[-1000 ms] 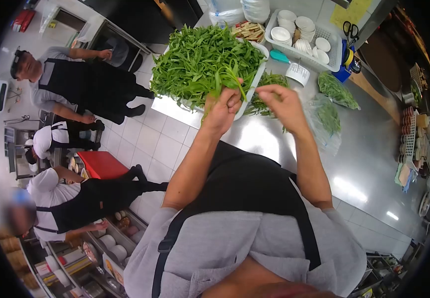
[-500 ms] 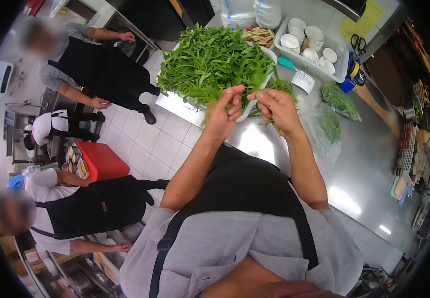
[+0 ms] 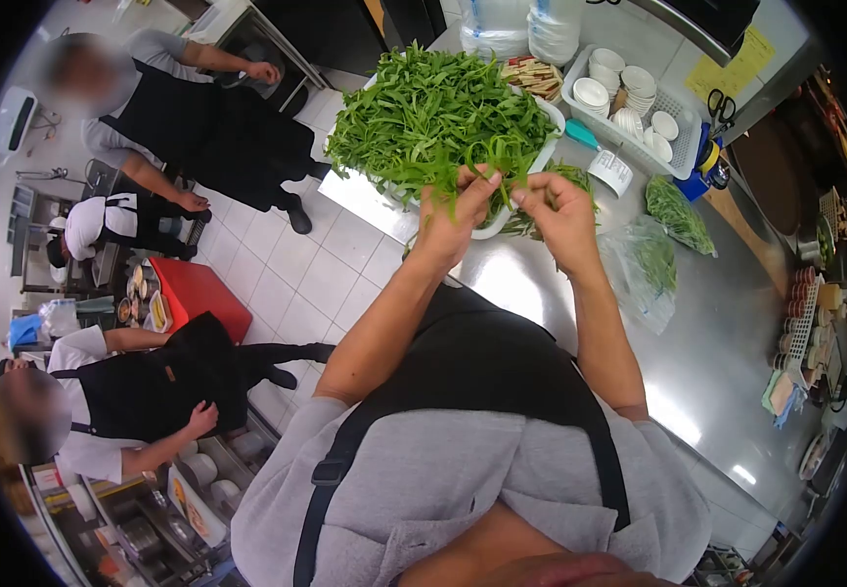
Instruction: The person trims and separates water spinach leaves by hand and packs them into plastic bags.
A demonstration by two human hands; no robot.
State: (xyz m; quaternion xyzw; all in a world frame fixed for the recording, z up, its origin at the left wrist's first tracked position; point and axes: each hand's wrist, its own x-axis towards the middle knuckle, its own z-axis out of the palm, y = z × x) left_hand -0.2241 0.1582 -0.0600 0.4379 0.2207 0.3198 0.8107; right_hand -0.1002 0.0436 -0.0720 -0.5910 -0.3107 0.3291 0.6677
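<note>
A tall heap of long-leaved greens [image 3: 438, 112], looking like water spinach, fills a white tub [image 3: 547, 147] in front of me. Closed around a few leafy sprigs [image 3: 446, 184], my left hand [image 3: 453, 220] is over the tub's near edge. Just to its right my right hand [image 3: 562, 217] has thumb and forefinger pinched together beside a green sprig; the exact grip point is partly hidden by the fingers. More loose greens [image 3: 572, 176] lie on the steel counter behind and under my right hand.
Bagged greens [image 3: 678, 215] and a clear plastic bag [image 3: 644, 269] rest on the steel counter [image 3: 707, 323]. Behind are a basket of white cups [image 3: 678, 161], a teal-handled scraper [image 3: 580, 134] and scissors [image 3: 720, 108]. Co-workers [image 3: 189, 127] stand left, near a red bin [image 3: 203, 298].
My left hand has turned and now has sprigs showing above its fingers, close to the right hand. The co-worker at lower left has bent an arm toward the body. The view has shifted slightly.
</note>
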